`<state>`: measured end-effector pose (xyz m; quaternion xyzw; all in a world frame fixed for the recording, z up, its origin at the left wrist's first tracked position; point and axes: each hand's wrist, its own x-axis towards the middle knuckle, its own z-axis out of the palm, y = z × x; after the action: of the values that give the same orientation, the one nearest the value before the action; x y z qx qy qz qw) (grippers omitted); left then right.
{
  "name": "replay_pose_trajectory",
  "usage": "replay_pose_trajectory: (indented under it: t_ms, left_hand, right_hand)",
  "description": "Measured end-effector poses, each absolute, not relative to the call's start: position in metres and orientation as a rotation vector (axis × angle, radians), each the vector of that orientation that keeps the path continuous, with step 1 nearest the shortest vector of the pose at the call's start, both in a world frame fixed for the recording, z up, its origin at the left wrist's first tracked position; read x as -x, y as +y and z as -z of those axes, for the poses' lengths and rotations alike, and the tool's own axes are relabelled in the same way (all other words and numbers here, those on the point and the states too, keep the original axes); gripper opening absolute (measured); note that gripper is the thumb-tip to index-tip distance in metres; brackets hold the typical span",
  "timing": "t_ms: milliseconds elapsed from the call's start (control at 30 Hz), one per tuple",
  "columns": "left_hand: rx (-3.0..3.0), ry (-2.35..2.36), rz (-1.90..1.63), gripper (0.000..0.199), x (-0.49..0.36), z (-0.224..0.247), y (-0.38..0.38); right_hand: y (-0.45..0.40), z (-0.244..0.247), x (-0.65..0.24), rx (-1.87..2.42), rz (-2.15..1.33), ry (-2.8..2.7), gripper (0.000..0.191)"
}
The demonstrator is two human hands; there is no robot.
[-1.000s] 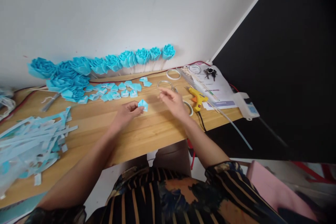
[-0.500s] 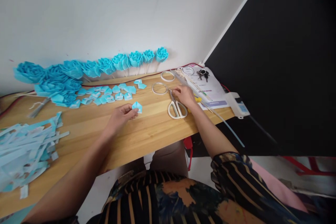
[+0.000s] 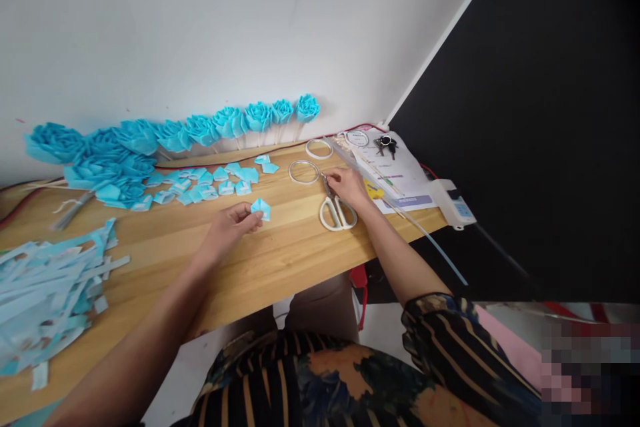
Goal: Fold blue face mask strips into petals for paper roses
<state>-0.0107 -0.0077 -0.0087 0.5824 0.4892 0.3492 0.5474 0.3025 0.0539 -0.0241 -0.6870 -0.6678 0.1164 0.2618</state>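
A small folded blue paper piece [image 3: 259, 207] is pinched between the thumb and fingers of my left hand [image 3: 231, 225], above the wooden table [image 3: 280, 247]. My right hand [image 3: 349, 187] is closed at the blade end of white-handled scissors [image 3: 339, 217], which lie with their handles toward the table's front edge. Its fingers hide most of the blades. Just left of the right fingertips lies a roll of tape [image 3: 304, 172], with a second roll [image 3: 319, 149] behind it. Several folded blue pieces [image 3: 205, 180] are spread left of the rolls.
Blue paper flowers [image 3: 173, 135] on sticks lean along the wall. Cut paper strips [image 3: 45, 287] are heaped at the left. Papers [image 3: 400, 173] with keys [image 3: 387, 145], a yellow tool [image 3: 373, 191] and a white power strip [image 3: 453, 203] are at the right.
The view has shifted slightly. Both hands keep nearly the same places, the left with the blue piece, the right at the scissors.
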Motion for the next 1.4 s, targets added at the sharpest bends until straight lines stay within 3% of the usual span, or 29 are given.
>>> replay_pose_trajectory:
  t_ms: [1033,1233,1400]
  left_hand:
    - [-1.423,1.17,-0.822,0.035,0.01,0.01,-0.009]
    - [-1.412,1.178,-0.836,0.035,0.008,0.008,-0.01]
    - [-1.365,1.182,-0.843,0.038,0.006,0.006,-0.011]
  right_hand:
    - [0.048,0.019,-0.297,1.861,-0.348,-1.713,0.015]
    - [0.051,0.023,-0.3,1.83,-0.584,-1.545,0.017]
    - [0.027,0.009,-0.279,1.774,-0.18,-1.647,0.018]
